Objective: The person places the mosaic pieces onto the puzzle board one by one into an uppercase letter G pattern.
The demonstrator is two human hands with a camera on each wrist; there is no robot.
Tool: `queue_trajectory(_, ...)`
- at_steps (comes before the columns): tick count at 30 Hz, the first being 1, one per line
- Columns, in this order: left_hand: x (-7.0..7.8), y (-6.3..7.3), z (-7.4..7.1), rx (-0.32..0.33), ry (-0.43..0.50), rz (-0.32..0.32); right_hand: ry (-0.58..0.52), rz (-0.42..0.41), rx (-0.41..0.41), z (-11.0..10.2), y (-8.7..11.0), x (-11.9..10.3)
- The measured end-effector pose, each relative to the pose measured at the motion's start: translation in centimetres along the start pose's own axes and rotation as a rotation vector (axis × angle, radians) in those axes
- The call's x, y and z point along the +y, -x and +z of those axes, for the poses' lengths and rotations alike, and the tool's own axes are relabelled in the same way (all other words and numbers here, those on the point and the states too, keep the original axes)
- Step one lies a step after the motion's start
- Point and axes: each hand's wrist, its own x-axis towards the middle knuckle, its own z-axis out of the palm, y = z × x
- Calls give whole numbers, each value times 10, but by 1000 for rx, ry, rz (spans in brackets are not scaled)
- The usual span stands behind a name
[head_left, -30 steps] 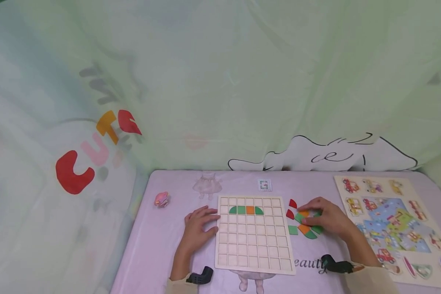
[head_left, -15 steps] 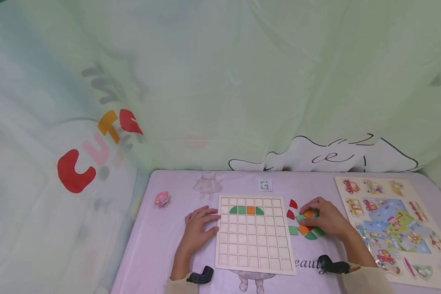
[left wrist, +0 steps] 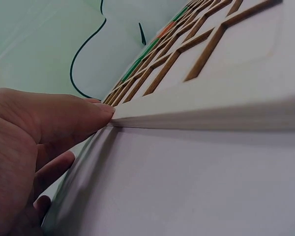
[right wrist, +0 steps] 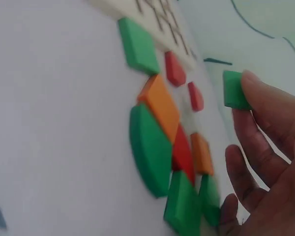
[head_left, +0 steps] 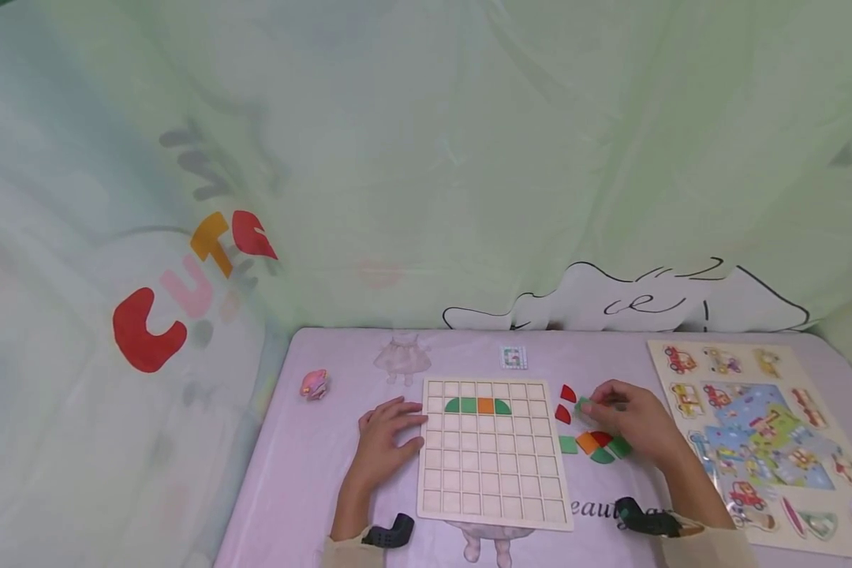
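Note:
A wooden grid board [head_left: 490, 465] lies on the table, with green and orange tiles [head_left: 485, 405] in a row of its upper cells. My left hand [head_left: 386, 438] touches the board's left edge with straight fingers; in the left wrist view its thumb [left wrist: 88, 110] meets the rim. Right of the board, my right hand [head_left: 632, 418] pinches a green square tile [right wrist: 234, 90] between thumb and finger, lifted off the table. Below it lie loose tiles: a green square [right wrist: 139, 46], an orange square [right wrist: 160, 105], a green quarter-round [right wrist: 150, 150] and a red one [right wrist: 182, 152].
Two red quarter-round tiles [head_left: 568, 394] lie beside the board's right edge. A small pattern card [head_left: 514, 358] sits behind the board. A pink toy [head_left: 315, 384] stands at the left. A vehicle picture puzzle [head_left: 760, 442] covers the right side of the table.
My right hand has picked a green square tile out of the loose pile and raised it. The left hand stays at the board's edge.

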Motion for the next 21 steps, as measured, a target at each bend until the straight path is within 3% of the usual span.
queue_trajectory(8,-1,-1,0,29,-29,51,-138,-71,63,15,-4,-18)
queue_trajectory(14,-1,-1,0,24,-28,46,-300,-89,-17,38,-8,-35)
queue_trajectory(21,1,-1,-1,-2,-8,6,-377,-111,-123,70,-11,-51)
